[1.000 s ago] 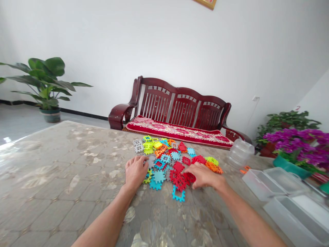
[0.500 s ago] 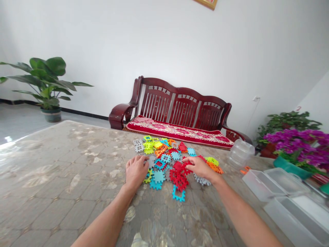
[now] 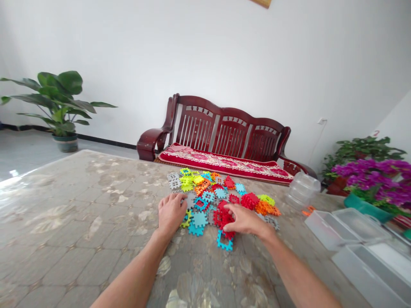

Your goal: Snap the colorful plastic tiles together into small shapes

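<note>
A heap of interlocking plastic puzzle blocks (image 3: 199, 219) in red, blue, yellow-green, orange and grey lies on the table. My left hand (image 3: 172, 210) rests on the table at the heap's left edge, fingers extended and holding nothing visible; its fingertips are by a grey block (image 3: 190, 199). Over the red blocks (image 3: 221, 214) is my right hand (image 3: 245, 220), thumb and fingers spread apart above and around them. Just in front of its thumb lies a blue square frame block (image 3: 224, 242). Behind the hand sits a cluster of red blocks (image 3: 249, 200) beside orange ones (image 3: 267, 208).
Clear plastic boxes (image 3: 330, 229) stand along the table's right side, near a clear rounded container (image 3: 303, 190). A patterned cloth covers the table (image 3: 105, 239). Beyond it is a wooden bench (image 3: 231, 132). Purple flowers (image 3: 375, 177) are at right, a potted plant (image 3: 64, 102) at left.
My right hand has moved down toward me onto the nearer red blocks, uncovering the red cluster behind it. The thumb has spread away from the fingers. My left hand stays in place.
</note>
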Demonstrator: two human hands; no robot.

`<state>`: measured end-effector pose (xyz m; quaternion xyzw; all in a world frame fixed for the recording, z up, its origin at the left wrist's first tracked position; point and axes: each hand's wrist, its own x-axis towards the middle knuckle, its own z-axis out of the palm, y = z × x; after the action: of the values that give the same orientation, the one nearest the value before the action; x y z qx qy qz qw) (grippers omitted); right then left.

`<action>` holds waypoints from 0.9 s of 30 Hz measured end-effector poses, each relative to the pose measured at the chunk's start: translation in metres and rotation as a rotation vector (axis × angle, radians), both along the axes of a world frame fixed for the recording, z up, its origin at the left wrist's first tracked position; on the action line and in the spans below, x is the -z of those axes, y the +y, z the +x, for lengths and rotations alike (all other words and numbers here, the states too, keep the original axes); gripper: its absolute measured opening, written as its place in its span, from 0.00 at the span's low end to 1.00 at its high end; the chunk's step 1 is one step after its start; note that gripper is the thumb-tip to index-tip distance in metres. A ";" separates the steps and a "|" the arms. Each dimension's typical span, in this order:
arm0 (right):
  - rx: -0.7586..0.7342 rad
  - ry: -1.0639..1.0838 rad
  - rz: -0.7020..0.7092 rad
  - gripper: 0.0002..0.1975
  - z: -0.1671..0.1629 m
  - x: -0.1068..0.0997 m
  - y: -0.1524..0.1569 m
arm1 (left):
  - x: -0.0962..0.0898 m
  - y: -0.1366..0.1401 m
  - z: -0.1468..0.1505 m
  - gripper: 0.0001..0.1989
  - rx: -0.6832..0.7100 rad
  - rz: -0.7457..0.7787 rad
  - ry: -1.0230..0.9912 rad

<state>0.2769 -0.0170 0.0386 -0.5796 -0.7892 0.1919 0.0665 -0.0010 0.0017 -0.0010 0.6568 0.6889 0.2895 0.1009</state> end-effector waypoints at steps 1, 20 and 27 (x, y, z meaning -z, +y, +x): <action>-0.016 -0.035 0.011 0.38 -0.002 -0.001 -0.002 | 0.000 0.000 0.000 0.17 0.001 0.000 0.000; 0.380 -0.014 0.365 0.29 0.059 -0.027 0.022 | 0.003 0.003 0.000 0.17 -0.004 -0.008 0.007; 0.445 -0.039 0.318 0.31 0.096 -0.019 0.042 | 0.004 0.002 0.000 0.17 -0.006 0.002 0.000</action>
<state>0.3730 0.0252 0.0576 -0.7244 -0.6639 0.0349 0.1822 -0.0013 0.0042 -0.0048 0.6549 0.6906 0.2906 0.0991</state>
